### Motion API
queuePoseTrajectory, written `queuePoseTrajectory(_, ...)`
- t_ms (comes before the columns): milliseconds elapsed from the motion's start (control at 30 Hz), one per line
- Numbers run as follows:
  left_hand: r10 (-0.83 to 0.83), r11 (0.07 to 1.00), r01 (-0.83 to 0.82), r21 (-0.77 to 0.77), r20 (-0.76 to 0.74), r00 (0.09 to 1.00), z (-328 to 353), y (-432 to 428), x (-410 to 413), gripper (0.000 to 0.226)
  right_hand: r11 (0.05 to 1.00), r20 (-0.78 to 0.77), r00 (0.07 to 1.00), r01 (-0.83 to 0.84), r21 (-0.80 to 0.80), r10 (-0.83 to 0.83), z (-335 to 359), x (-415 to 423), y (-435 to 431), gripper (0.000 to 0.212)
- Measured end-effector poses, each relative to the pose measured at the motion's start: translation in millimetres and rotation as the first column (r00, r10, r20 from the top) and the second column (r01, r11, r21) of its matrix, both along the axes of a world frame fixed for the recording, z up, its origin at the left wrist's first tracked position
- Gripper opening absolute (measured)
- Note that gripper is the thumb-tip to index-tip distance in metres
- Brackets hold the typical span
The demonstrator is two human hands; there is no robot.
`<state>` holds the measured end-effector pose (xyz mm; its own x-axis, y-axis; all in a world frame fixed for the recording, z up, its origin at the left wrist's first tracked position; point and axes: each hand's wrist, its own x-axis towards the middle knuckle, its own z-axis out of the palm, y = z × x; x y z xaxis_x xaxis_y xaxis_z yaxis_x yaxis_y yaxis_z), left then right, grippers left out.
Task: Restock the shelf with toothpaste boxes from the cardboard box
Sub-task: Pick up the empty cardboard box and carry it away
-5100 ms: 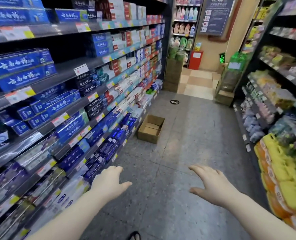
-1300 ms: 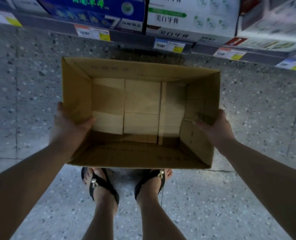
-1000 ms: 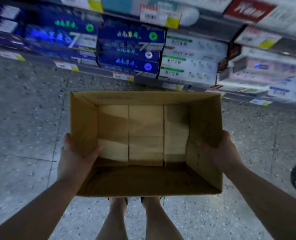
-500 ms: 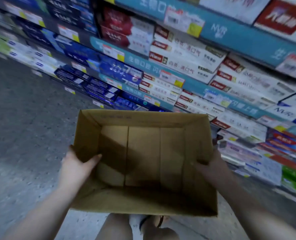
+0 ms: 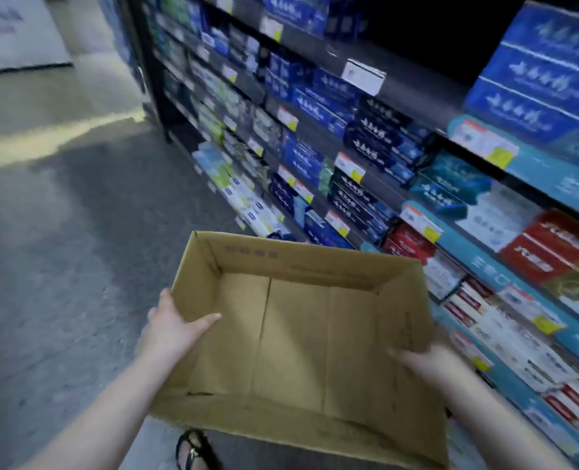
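I carry an open brown cardboard box (image 5: 301,337) in front of me at waist height. Only its folded bottom flaps show inside; no toothpaste boxes are visible in it. My left hand (image 5: 172,325) grips the box's left wall, thumb inside. My right hand (image 5: 427,357) grips the right wall, fingers curled over the rim. To the right runs the shelf (image 5: 427,212), several tiers packed with blue, white and red toothpaste boxes (image 5: 376,144) behind price tags.
Grey speckled floor (image 5: 54,266) spreads to the left and ahead. The shelving unit's dark end post (image 5: 149,79) stands further down the aisle. A sandalled foot (image 5: 193,451) shows below the box.
Both hands have lifted the box off the floor. The view has swung from looking down at the low shelves to looking along the aisle, with the shelf now on the right.
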<state>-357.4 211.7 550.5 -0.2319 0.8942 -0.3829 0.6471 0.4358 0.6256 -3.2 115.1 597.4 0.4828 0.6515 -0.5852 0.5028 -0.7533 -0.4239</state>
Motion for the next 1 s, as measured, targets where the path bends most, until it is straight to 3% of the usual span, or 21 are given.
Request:
queuePoseTrajectory(67,0.033,0.999,-0.033,0.016,0.004,0.999,15,29,-38,0.119,0.999,0.012,0.999,-0.046,0.013,0.046,11,-34,44,0.066)
queuePoseTrajectory(200,0.078,0.995,-0.076,0.065,-0.037,0.996,42,85,-115,0.117,0.994,0.054,0.997,-0.068,0.091,0.063,35,-111,124,0.073)
queuePoseTrajectory(333,0.154,0.984,-0.148,0.099,-0.058,0.986,67,131,-186,0.113,0.98,0.064,0.989,-0.141,0.142,0.134,58,-179,198,0.064)
queuePoseTrajectory(500,0.267,0.957,-0.258,0.131,-0.054,0.962,84,182,-252,0.114,0.948,0.115,0.961,-0.268,0.172,0.251,79,-247,291,0.068)
queuePoseTrajectory(767,0.454,0.888,-0.445,0.121,-0.063,0.889,93,293,-345,0.114,0.877,0.083,0.896,-0.443,0.187,0.435,78,-355,472,0.08)
queuePoseTrajectory(1000,0.577,0.816,-0.569,0.103,-0.075,0.813,106,416,-420,0.111,0.769,0.14,0.781,-0.624,0.139,0.608,87,-446,640,0.077)
